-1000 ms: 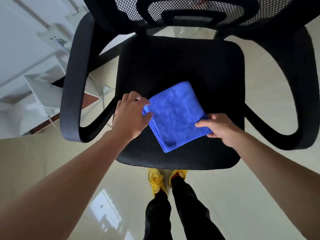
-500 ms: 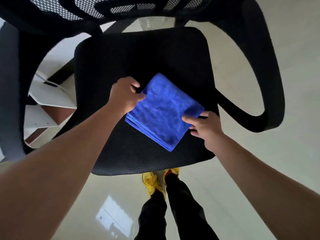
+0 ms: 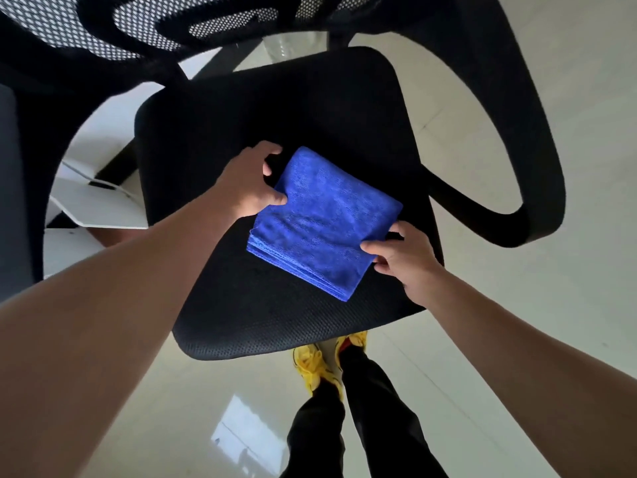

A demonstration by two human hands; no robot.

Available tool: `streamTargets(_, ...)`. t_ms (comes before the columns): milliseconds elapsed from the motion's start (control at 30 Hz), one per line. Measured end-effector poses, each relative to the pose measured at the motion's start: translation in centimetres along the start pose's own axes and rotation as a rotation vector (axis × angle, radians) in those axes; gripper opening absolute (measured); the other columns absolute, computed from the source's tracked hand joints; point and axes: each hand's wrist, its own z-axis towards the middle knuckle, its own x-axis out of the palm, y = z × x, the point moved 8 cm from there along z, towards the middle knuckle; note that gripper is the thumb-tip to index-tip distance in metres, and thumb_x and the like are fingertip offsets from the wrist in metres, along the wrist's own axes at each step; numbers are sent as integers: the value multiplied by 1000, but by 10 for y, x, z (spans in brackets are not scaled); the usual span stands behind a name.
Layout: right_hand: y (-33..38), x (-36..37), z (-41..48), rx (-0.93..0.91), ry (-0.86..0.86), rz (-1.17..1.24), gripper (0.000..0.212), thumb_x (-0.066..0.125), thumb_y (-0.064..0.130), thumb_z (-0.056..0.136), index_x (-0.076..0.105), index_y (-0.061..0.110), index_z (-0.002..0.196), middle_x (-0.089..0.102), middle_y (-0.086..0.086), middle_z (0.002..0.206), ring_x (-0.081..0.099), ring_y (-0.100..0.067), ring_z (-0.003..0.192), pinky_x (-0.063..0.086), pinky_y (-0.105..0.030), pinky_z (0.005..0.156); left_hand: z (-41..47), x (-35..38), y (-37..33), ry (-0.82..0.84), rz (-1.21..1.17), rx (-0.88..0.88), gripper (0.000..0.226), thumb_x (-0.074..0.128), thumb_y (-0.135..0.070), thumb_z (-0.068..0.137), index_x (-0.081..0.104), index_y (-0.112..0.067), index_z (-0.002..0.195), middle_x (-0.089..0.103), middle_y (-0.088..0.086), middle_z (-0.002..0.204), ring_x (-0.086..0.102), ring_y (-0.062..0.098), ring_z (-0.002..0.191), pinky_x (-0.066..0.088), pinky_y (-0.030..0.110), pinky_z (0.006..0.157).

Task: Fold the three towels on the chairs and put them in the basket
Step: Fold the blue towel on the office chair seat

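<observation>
Folded into a thick, layered square: bright blue fluffy cloth towel [image 3: 320, 222], flat on the middle of the seat, stacked edges toward the near-left. Pinched at two opposite sides, probably so as to come up in one piece without the layers slipping open. At the far-left edge, left hand [image 3: 251, 181], thumb pressed on top of the cloth, fingers curled round the far corner. At the near-right edge, right hand [image 3: 403, 260], thumb on top, other fingers tucked beneath or against the edge; hidden by the cloth, so hard to say which. Both hands clamped on the towel, neither loose.

Underneath, black mesh-covered seat of an office chair [image 3: 275, 322], serving as the folding surface; towel wholly within it, apart from the looped black armrest [image 3: 537, 215] at the right. Beyond, perforated black mesh backrest [image 3: 138, 25]. Below the seat's front rim, yellow shoes [image 3: 313, 363] and black trouser legs, close up to the chair, on a pale glossy tiled floor [image 3: 517, 339]. At the left, white furniture panels [image 3: 96, 208], partly blocked.

Folding of this towel judged done; next, a lift and a carry to the basket, nowhere in view. Other two towels likewise out of sight, so overall progress not to be told from here
</observation>
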Motion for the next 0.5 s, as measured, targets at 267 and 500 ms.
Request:
streamTargets(267, 26, 5, -5, -535, -10, -165, 33, 70, -6, 76, 56, 22, 88, 63, 10, 79, 62, -8, 71, 50, -28, 66, 0, 10, -42, 0, 569, 342, 110, 79, -12, 66, 11, -30, 151, 41, 9, 132, 41, 30, 119, 40, 45, 97)
streamTargets(500, 37, 11, -39, -966, -226, -889, 28, 70, -2, 69, 57, 11, 90, 59, -2, 96, 58, -24, 83, 46, -32, 49, -51, 2, -49, -274, 683, 582, 38, 66, 8, 54, 58, -3, 90, 55, 15, 91, 51, 35, 84, 44, 44, 71)
